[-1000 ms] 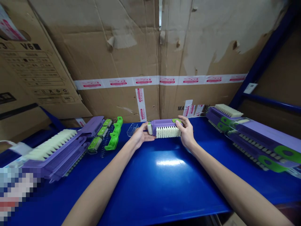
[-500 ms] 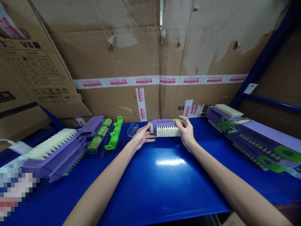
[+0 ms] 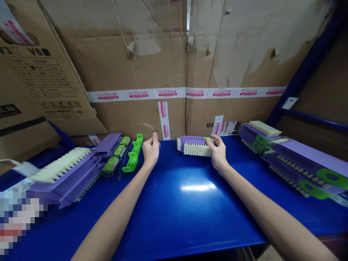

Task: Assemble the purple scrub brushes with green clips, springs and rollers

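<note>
My right hand [image 3: 218,152] is closed on the right end of a purple brush [image 3: 193,144] with white bristles and a green tab. The brush lies on its side at the back of the blue table [image 3: 190,203]. My left hand [image 3: 150,150] is off the brush, a hand's width to its left. Its fingers are curled and the thumb is raised over a small clear plastic cap, which the hand almost wholly hides.
Left of my left hand lie green clips [image 3: 132,159], springs and a row of purple brushes [image 3: 67,174]. Finished purple brushes in clear covers [image 3: 293,159] are lined up along the right. Taped cardboard boxes [image 3: 174,72] wall off the back.
My left hand let go of the brush's left end and moved left onto the clear cap. The brush shifted slightly right in my right hand.
</note>
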Motion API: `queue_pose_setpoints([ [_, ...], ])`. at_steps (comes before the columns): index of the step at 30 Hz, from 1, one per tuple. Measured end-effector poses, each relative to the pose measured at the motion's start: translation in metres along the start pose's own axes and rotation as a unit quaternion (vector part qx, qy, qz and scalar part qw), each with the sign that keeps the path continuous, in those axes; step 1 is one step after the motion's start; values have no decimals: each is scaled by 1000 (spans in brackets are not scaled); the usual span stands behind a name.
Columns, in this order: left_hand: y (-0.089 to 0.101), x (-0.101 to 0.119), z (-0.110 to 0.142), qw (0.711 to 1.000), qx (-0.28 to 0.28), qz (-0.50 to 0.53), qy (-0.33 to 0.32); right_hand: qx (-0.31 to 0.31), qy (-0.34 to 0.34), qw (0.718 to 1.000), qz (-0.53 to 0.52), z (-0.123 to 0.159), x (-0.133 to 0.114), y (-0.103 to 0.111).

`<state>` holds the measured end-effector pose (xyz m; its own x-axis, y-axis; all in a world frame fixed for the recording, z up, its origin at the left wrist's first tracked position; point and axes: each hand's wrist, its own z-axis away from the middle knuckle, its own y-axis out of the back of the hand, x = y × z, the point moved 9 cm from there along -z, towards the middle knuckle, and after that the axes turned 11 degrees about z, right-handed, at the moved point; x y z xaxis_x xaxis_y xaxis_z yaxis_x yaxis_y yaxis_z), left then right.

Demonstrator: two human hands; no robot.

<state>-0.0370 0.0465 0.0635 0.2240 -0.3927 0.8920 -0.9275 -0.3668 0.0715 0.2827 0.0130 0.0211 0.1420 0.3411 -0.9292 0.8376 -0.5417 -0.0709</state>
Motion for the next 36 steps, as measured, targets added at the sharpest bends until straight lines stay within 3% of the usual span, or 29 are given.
queue_pose_setpoints([
  [2, 6, 10, -1, 990, 11, -124, -73, -8, 0, 1000, 4, 1, 1, -2],
  [5, 8, 16, 0, 949, 23, -280, -143, -9, -7, 1000, 6, 1, 2, -1],
  [9, -2, 10, 4, 914, -16, -366, -174, -13, -15, 1000, -1, 1, 3, -1],
  [22, -8, -26, 1, 868, -115, -483, -10, -60, -25, 998, -15, 2, 10, -8],
  [26, -10, -30, 2, 879, -140, -456, 7, -97, -46, 994, -7, 3, 15, -13],
  [32, -27, -33, 10, 930, -172, -325, -25, -116, -66, 991, -15, 6, 15, -20],
  [36, -32, -42, 11, 975, -130, -181, -2, -108, -97, 988, -48, 12, 15, -23],
])
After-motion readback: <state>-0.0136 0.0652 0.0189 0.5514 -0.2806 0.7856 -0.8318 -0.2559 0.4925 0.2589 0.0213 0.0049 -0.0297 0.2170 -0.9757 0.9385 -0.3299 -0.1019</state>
